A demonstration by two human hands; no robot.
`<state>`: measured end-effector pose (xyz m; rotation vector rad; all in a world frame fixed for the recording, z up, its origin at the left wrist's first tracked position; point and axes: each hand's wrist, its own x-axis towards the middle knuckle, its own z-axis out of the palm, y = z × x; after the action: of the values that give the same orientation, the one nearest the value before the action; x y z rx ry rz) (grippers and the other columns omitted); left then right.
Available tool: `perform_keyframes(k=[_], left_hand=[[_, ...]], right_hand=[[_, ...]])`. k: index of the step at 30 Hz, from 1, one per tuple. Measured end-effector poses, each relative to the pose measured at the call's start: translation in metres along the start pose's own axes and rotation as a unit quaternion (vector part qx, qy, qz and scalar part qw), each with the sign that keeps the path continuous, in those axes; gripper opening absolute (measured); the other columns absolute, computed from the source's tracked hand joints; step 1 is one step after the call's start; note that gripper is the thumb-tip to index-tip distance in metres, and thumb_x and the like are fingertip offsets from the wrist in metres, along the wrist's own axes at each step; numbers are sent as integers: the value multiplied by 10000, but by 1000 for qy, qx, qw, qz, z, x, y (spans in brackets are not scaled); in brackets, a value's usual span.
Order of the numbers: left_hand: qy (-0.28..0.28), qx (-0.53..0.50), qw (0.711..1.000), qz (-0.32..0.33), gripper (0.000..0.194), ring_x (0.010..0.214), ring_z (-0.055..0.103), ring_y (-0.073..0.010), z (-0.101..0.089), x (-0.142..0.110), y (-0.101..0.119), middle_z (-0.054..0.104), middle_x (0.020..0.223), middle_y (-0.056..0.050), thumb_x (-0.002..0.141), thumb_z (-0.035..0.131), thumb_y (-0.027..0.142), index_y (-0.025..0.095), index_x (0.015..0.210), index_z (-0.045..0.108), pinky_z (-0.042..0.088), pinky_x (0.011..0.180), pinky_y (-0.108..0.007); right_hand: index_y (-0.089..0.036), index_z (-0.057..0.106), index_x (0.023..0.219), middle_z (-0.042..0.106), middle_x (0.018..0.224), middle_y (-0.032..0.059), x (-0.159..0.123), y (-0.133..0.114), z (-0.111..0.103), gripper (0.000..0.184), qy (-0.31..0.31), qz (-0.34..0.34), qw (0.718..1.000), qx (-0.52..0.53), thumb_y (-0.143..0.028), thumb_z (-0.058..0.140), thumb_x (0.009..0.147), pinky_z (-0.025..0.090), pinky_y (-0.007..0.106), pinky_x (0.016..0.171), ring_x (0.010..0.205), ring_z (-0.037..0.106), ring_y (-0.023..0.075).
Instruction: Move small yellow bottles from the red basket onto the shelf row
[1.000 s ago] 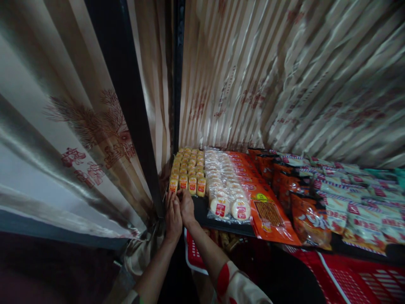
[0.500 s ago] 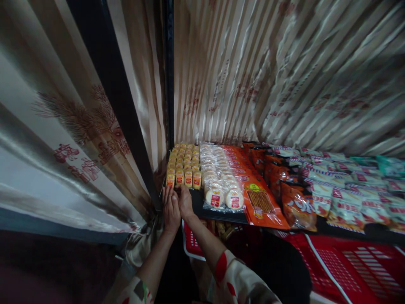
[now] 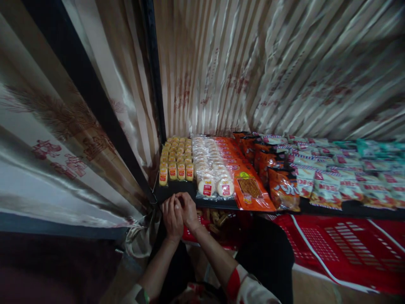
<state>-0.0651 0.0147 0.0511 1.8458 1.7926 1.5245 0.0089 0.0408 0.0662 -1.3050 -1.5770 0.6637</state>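
Note:
My left hand (image 3: 172,217) and my right hand (image 3: 189,210) are together at the front edge of a dark shelf (image 3: 177,188). Their fingers are bent inward and touch one another. Anything between them is hidden. Just beyond stand rows of small yellow packaged cakes (image 3: 176,162) with red labels, the front row apart from my fingers. To the right of these lie rows of round white wrapped biscuits (image 3: 213,177), then a line of flat orange snack packets (image 3: 251,188).
Orange-and-black bags (image 3: 284,190), white snack bags (image 3: 327,188) and green bags (image 3: 368,147) continue rightward along the shelf. Red plastic baskets (image 3: 344,240) stand below. A pleated curtain (image 3: 253,71) hangs behind, and a dark post (image 3: 95,101) slants at the left.
My hands have drawn back from the front row of yellow cakes to the shelf edge. A dark strip of shelf now shows between them. The view has shifted slightly.

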Motion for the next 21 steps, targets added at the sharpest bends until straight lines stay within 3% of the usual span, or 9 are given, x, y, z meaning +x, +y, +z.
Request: perform_keyframes(k=[6, 11, 17, 21], left_hand=[[-42, -11, 999, 15, 378, 1018, 537, -214, 2, -32, 12, 609, 1085, -151, 913, 300, 280, 115, 1175, 518, 424, 890, -395], [-162, -47, 984, -62, 401, 1061, 544, -215, 13, -56, 17, 603, 1120, -140, 902, 307, 332, 141, 1182, 522, 434, 929, -392], [-312, -72, 927, -197, 373, 1206, 476, -221, 54, -62, 16, 577, 1225, -127, 868, 367, 312, 166, 1148, 568, 346, 1051, -373], [-391, -78, 887, -233, 347, 1294, 385, -245, 87, -63, 12, 524, 1305, -139, 841, 415, 278, 156, 1111, 594, 261, 1105, -399]], right_hand=[[-193, 568, 852, 595, 787, 36, -29, 8, -29, 137, -25, 14, 999, -41, -271, 455, 856, 461, 237, 678, 739, 580, 146], [-205, 574, 866, 627, 821, 61, -50, 34, -51, 176, -64, 39, 993, -86, -276, 413, 858, 465, 271, 730, 787, 606, 175], [-180, 621, 929, 668, 886, 107, -55, 83, -65, 253, -108, 125, 969, -185, -241, 390, 843, 452, 288, 717, 805, 628, 214], [-160, 668, 892, 685, 886, 145, -51, 109, -72, 242, -76, 189, 953, -224, -178, 451, 785, 447, 303, 742, 830, 633, 237]])
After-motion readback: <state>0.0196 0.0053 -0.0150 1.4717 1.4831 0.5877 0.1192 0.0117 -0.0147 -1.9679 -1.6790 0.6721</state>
